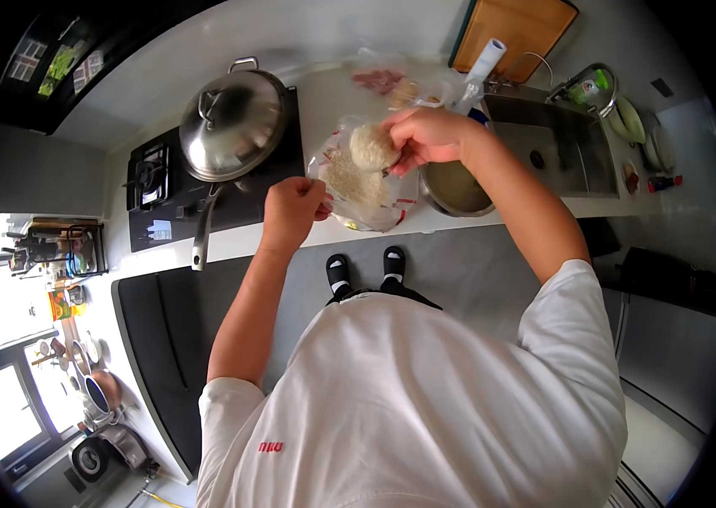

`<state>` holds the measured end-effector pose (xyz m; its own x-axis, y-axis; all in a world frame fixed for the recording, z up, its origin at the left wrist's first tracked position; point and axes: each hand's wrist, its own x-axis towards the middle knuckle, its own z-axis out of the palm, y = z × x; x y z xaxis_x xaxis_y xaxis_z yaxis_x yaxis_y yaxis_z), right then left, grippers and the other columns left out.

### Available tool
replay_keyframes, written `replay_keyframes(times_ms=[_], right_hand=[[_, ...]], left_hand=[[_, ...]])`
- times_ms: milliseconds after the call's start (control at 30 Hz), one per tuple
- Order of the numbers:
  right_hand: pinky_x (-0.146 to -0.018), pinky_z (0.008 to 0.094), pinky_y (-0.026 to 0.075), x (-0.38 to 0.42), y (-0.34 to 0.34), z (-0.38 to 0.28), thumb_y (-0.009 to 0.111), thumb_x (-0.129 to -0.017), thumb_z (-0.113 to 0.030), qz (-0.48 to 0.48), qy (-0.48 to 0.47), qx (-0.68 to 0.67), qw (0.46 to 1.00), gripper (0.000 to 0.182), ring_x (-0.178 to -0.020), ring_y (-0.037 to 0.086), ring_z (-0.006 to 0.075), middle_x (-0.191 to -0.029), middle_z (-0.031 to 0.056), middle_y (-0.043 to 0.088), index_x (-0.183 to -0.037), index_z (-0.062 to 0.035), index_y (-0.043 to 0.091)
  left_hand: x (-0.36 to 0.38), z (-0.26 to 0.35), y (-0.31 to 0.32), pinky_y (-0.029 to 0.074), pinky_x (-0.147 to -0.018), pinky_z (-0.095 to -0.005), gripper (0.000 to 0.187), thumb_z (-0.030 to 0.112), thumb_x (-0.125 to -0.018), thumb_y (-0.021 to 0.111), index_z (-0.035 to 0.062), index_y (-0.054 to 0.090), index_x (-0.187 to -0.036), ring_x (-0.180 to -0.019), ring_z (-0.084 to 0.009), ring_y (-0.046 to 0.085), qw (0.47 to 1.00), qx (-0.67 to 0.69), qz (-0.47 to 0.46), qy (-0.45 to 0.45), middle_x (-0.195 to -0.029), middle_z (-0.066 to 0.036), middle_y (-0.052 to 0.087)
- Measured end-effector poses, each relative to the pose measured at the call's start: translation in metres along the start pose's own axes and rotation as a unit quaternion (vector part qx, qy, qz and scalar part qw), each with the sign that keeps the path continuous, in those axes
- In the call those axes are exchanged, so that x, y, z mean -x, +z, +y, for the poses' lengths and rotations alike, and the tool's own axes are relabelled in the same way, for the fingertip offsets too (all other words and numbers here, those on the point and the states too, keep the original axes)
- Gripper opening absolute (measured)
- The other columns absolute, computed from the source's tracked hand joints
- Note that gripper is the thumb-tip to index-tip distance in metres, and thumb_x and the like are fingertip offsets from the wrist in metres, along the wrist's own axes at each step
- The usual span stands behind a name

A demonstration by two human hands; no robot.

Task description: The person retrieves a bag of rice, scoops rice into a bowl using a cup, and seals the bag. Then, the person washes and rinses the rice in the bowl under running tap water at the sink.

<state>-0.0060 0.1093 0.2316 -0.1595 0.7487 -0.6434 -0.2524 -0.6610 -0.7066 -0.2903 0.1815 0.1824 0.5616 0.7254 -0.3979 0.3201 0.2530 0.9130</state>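
My right hand [426,138] holds a rounded container heaped with pale rice-like grains [372,148] above an open plastic bag [372,220]. More of the same grains [349,180] lie inside the bag. At the bag's left edge, my left hand [296,210] pinches the plastic with its fingers closed. Just right of the bag stands a round metal pot [457,190], its rim partly hidden under my right forearm.
A lidded pan [231,127] sits on the black stove [248,203] at left, its handle past the counter edge. Behind the bag lies packaged meat [378,80]. At right are a sink [544,148], a cutting board [512,34], a paper roll [487,61] and bowls [626,120].
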Motion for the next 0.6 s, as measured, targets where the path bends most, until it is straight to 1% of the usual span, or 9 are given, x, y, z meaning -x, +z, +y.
replay_keyframes(times_ms=[100, 133, 233, 333, 400, 433, 500, 533, 600], right_hand=[[-0.08, 0.0382, 0.062, 0.035, -0.025, 0.008, 0.053, -0.086, 0.0, 0.032, -0.054, -0.067, 0.996, 0.044, -0.085, 0.071, 0.0254, -0.106, 0.0169, 0.068, -0.129, 0.0038, 0.057], [-0.082, 0.0373, 0.062, 0.042, -0.044, 0.017, 0.055, -0.086, 0.001, 0.029, -0.06, -0.086, 0.994, 0.034, -0.089, 0.071, 0.0262, -0.107, 0.0162, 0.067, -0.119, 0.0043, 0.06], [-0.082, 0.0373, 0.062, 0.067, -0.082, 0.054, 0.056, -0.086, 0.0, 0.108, -0.074, -0.087, 0.988, 0.033, -0.09, 0.071, 0.026, -0.106, 0.016, 0.067, -0.118, 0.0044, 0.06], [-0.077, 0.0355, 0.061, 0.061, -0.105, 0.102, 0.061, -0.085, -0.01, 0.306, -0.074, 0.039, 0.948, 0.035, -0.088, 0.07, 0.0226, -0.106, 0.014, 0.068, -0.117, 0.0043, 0.06], [-0.077, 0.0362, 0.059, 0.039, -0.134, 0.143, 0.069, -0.083, -0.016, 0.412, -0.057, 0.195, 0.888, 0.045, -0.094, 0.069, 0.0256, -0.11, 0.0169, 0.066, -0.123, 0.0024, 0.058], [-0.077, 0.0367, 0.058, 0.037, -0.129, 0.149, 0.071, -0.082, -0.016, 0.466, -0.067, 0.325, 0.82, 0.048, -0.098, 0.068, 0.0277, -0.111, 0.0181, 0.064, -0.124, 0.0013, 0.057], [-0.078, 0.0377, 0.058, 0.034, -0.108, 0.162, 0.075, -0.082, -0.018, 0.534, -0.084, 0.561, 0.627, 0.052, -0.104, 0.066, 0.0317, -0.113, 0.0205, 0.062, -0.127, -0.0009, 0.056], [-0.083, 0.0412, 0.057, 0.039, -0.1, 0.16, 0.074, -0.084, -0.018, 0.522, -0.087, 0.556, 0.642, 0.052, -0.11, 0.061, 0.0361, -0.118, 0.0204, 0.056, -0.131, -0.0053, 0.055], [-0.086, 0.0431, 0.056, 0.042, -0.099, 0.168, 0.07, -0.085, -0.013, 0.516, -0.118, 0.596, 0.604, 0.047, -0.109, 0.062, 0.0362, -0.12, 0.0187, 0.055, -0.13, -0.007, 0.056]], left_hand=[[-0.004, -0.002, 0.003, 0.06, -0.063, -0.0271, 0.025, 0.014, -0.097, 0.062, -0.0096, 0.067, -0.089, -0.067, -0.0149, 0.07, 1.0, 0.006, 0.004, -0.002, -0.081, -0.012, 0.073], [-0.003, -0.002, 0.004, 0.06, -0.062, -0.0273, 0.025, 0.014, -0.097, 0.062, -0.0095, 0.067, -0.089, -0.067, -0.015, 0.07, 1.0, 0.008, 0.004, -0.002, -0.081, -0.013, 0.072], [0.0, -0.003, 0.008, 0.06, -0.063, -0.0278, 0.024, 0.014, -0.097, 0.062, -0.0088, 0.067, -0.089, -0.068, -0.0157, 0.07, 1.0, 0.005, 0.006, -0.011, -0.081, -0.013, 0.072], [0.001, 0.0, 0.009, 0.06, -0.065, -0.028, 0.024, 0.014, -0.098, 0.063, -0.0082, 0.066, -0.092, -0.069, -0.0159, 0.07, 1.0, 0.004, 0.011, -0.024, -0.082, -0.013, 0.072], [-0.003, 0.006, 0.006, 0.06, -0.066, -0.0281, 0.023, 0.015, -0.098, 0.064, -0.008, 0.066, -0.093, -0.069, -0.016, 0.07, 1.0, 0.009, 0.011, -0.027, -0.083, -0.013, 0.072], [-0.005, 0.009, 0.004, 0.06, -0.066, -0.0283, 0.023, 0.016, -0.097, 0.065, -0.007, 0.066, -0.093, -0.069, -0.0158, 0.07, 0.999, 0.006, 0.009, -0.03, -0.083, -0.012, 0.072], [-0.008, 0.012, 0.0, 0.061, -0.067, -0.0285, 0.024, 0.018, -0.096, 0.067, -0.0052, 0.067, -0.094, -0.07, -0.0153, 0.07, 0.999, -0.001, 0.012, -0.033, -0.084, -0.01, 0.072], [-0.008, 0.012, 0.0, 0.061, -0.067, -0.0284, 0.023, 0.018, -0.096, 0.067, -0.0047, 0.067, -0.093, -0.07, -0.0151, 0.07, 0.999, 0.0, 0.011, -0.033, -0.084, -0.01, 0.072], [-0.008, 0.011, 0.002, 0.061, -0.067, -0.028, 0.023, 0.019, -0.096, 0.068, -0.0037, 0.067, -0.093, -0.069, -0.0147, 0.07, 0.999, 0.002, 0.01, -0.034, -0.084, -0.01, 0.072]])
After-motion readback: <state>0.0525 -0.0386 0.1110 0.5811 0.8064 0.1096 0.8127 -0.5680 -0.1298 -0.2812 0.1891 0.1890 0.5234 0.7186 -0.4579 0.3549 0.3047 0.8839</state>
